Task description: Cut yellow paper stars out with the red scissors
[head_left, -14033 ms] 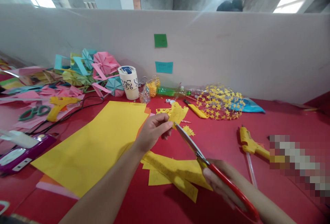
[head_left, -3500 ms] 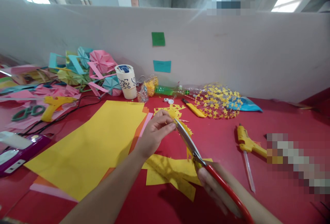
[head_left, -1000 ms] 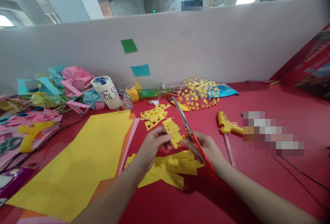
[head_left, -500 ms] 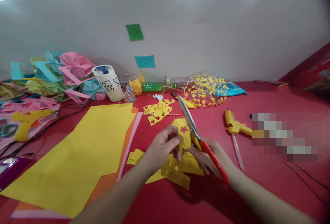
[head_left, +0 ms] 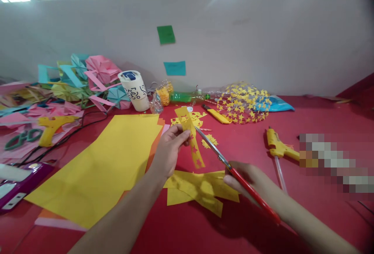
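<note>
My left hand point(head_left: 172, 147) pinches a yellow paper strip point(head_left: 195, 150) with star-shaped holes along it. The strip hangs upright and bends at the top. In my right hand point(head_left: 247, 178) is a pair of red-handled scissors point(head_left: 223, 159), blades pointing up and left, their tips at the strip's edge. I cannot tell whether the blades touch the paper. A small heap of cut yellow stars point(head_left: 209, 141) lies behind the scissors. Below my hands several yellow paper strips point(head_left: 201, 187) overlap on the red table point(head_left: 187, 234). More star-holed scraps point(head_left: 200, 118) lie behind the strip.
Left are large yellow sheets point(head_left: 117, 152), a yellow glue gun point(head_left: 52, 127), green-handled scissors point(head_left: 23, 139) and folded paper shapes point(head_left: 102, 71). A white cup point(head_left: 136, 92), green bottle point(head_left: 184, 97), yellow cutter point(head_left: 217, 114) and star-covered clear ball point(head_left: 244, 102) stand behind. Another glue gun point(head_left: 279, 145) lies right.
My left hand has moved the holed paper left and up, away from my right hand; it now hangs as a long strip. The scissors have tilted lower, and a star heap shows on the table.
</note>
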Motion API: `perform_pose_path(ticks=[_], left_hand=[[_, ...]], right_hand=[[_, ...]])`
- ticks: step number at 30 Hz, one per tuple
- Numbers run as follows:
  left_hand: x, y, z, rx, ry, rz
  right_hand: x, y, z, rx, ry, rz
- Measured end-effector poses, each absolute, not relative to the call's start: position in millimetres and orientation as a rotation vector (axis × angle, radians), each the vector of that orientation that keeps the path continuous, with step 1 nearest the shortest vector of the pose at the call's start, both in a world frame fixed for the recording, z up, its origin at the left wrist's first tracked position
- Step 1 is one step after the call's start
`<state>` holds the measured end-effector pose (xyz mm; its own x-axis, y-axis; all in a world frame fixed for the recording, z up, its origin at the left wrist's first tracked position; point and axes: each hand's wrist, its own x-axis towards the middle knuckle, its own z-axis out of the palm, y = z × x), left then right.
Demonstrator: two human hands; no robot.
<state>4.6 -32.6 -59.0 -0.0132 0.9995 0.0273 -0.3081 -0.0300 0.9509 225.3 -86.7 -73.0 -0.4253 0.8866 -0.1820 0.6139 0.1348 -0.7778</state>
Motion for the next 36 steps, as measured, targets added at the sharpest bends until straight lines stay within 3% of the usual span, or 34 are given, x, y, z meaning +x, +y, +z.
perform_pose_path(ticks=[23, 36], left_hand=[[0, -34, -50, 1.188, 0.972, 1.269], [-4, -33, -54, 1.193, 0.97, 1.263]], right_hand=[[218, -89, -62, -1.382, -1.986, 1.494], [220, -90, -59, -1.446, -1.978, 1.508]])
